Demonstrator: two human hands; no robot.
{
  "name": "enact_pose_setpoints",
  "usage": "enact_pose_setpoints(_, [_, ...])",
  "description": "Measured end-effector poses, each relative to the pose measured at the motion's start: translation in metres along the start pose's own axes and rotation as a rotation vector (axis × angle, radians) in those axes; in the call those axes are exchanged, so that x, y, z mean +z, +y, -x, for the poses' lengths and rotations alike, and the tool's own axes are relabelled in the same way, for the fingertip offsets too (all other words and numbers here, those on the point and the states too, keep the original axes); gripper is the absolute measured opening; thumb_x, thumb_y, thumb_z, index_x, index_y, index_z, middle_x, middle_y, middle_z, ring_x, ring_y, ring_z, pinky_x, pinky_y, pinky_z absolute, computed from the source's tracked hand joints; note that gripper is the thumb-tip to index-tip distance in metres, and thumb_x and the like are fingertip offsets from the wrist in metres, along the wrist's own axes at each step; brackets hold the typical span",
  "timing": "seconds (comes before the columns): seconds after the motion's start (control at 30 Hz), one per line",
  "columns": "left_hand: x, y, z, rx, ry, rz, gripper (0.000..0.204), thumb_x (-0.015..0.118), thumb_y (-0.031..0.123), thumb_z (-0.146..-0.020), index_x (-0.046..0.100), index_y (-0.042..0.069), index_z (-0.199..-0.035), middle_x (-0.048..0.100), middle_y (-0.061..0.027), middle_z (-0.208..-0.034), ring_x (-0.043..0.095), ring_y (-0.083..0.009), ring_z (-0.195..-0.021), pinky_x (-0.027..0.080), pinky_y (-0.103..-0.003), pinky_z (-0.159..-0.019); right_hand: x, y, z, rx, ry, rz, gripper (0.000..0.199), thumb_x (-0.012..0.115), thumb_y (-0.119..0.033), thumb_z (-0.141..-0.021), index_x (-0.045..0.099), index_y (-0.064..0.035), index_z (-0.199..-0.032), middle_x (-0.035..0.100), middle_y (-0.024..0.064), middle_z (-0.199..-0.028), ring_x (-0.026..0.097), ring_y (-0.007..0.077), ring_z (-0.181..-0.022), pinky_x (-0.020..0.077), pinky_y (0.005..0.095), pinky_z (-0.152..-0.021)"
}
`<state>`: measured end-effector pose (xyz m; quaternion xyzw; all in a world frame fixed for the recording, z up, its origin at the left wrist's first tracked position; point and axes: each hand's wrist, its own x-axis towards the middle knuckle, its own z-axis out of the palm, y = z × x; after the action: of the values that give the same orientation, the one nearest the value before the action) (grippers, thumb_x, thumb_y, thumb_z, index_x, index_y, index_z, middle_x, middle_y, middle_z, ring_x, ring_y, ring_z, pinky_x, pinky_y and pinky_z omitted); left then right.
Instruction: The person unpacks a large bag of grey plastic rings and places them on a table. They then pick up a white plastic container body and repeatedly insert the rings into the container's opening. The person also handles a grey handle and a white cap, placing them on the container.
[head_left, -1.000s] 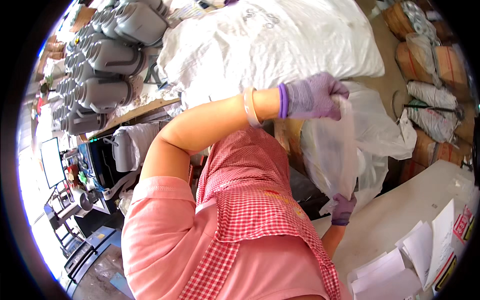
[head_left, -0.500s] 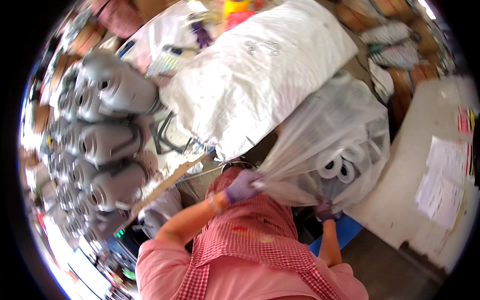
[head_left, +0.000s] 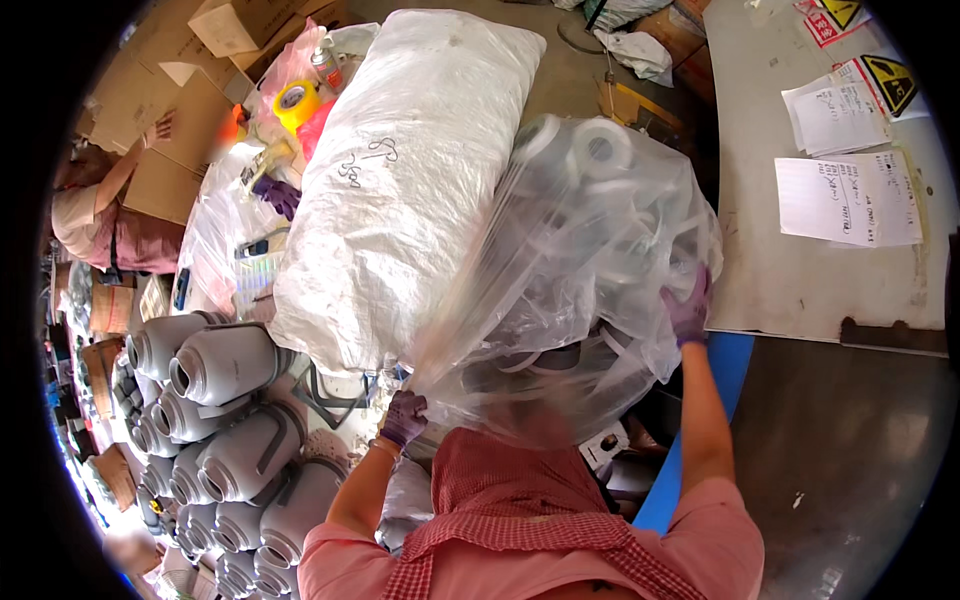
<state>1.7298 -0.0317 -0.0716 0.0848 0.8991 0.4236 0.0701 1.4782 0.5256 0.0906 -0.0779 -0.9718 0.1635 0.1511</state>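
A large clear plastic bag (head_left: 610, 250) with pale ring-shaped parts inside stands in front of me, right of the middle. My left hand (head_left: 404, 418), in a purple glove, is closed on the gathered edge of the bag and pulls it taut toward the left. My right hand (head_left: 688, 308), gloved too, lies against the bag's right side with thumb and fingers spread. Beside the bag, on its left, lies a full white woven sack (head_left: 400, 190) with handwritten marks.
Grey plastic jug bodies (head_left: 235, 365) are stacked at the left. Yellow tape (head_left: 296, 103), a spray can (head_left: 325, 66) and a purple glove (head_left: 277, 196) lie beyond the sack. A pale panel (head_left: 760, 120) with papers stands at the right. A co-worker (head_left: 100, 210) touches cardboard boxes (head_left: 180, 130).
My view has turned to the right. My left hand has drawn the bag's edge out to the left. My right hand has left the bag's near edge and moved up its right side, fingers spread.
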Motion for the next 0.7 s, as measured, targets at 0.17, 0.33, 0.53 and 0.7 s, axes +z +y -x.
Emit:
enact_pose_setpoints(0.17, [0.01, -0.001, 0.023, -0.046, 0.016, -0.044, 0.015, 0.068, 0.01, -0.061, 0.063, 0.009, -0.075, 0.061, -0.0122, -0.075, 0.06, -0.0335, -0.074, 0.05, -0.043, -0.072, 0.067, -0.041, -0.076, -0.074, -0.274, 0.429, 0.114, 0.085, -0.043, -0.06, 0.026, -0.0162, -0.154, 0.02, 0.0164, -0.161, 0.017, 0.0374, -0.148, 0.0165, 0.0566, -0.118])
enact_pose_setpoints(0.33, [-0.009, 0.075, 0.015, -0.27, 0.117, 0.166, 0.015, 0.075, 0.01, -0.071, 0.062, 0.007, -0.079, 0.063, -0.0081, -0.077, 0.062, -0.025, -0.072, 0.051, -0.036, -0.069, 0.178, 0.022, -0.134, -0.199, -0.414, -0.311, 0.061, 0.067, -0.038, -0.085, 0.052, -0.0108, -0.138, 0.048, 0.0189, -0.143, 0.047, 0.0326, -0.13, 0.0384, 0.0423, -0.109])
enact_pose_setpoints(0.53, [-0.02, 0.179, -0.021, -0.908, 0.457, 0.754, 0.043, 0.073, 0.013, -0.085, 0.057, 0.004, -0.124, 0.068, -0.0038, -0.091, 0.062, -0.0124, -0.081, 0.052, -0.028, -0.072, 0.214, 0.126, -0.191, 0.497, -0.199, -1.436, 0.043, 0.05, -0.03, -0.1, 0.058, 0.002, -0.127, 0.062, 0.0105, -0.123, 0.059, 0.0199, -0.11, 0.047, 0.0328, -0.096])
enact_pose_setpoints(0.7, [0.04, 0.105, -0.051, -0.661, -0.147, 0.373, 0.053, 0.069, 0.042, -0.084, 0.065, 0.004, -0.122, 0.067, -0.0214, -0.116, 0.064, -0.032, -0.109, 0.051, -0.041, -0.092, 0.15, 0.207, -0.192, 0.392, -0.026, -1.464, 0.047, 0.043, -0.031, -0.101, 0.057, 0.0038, -0.129, 0.061, 0.0135, -0.126, 0.058, 0.0252, -0.116, 0.0459, 0.036, -0.101])
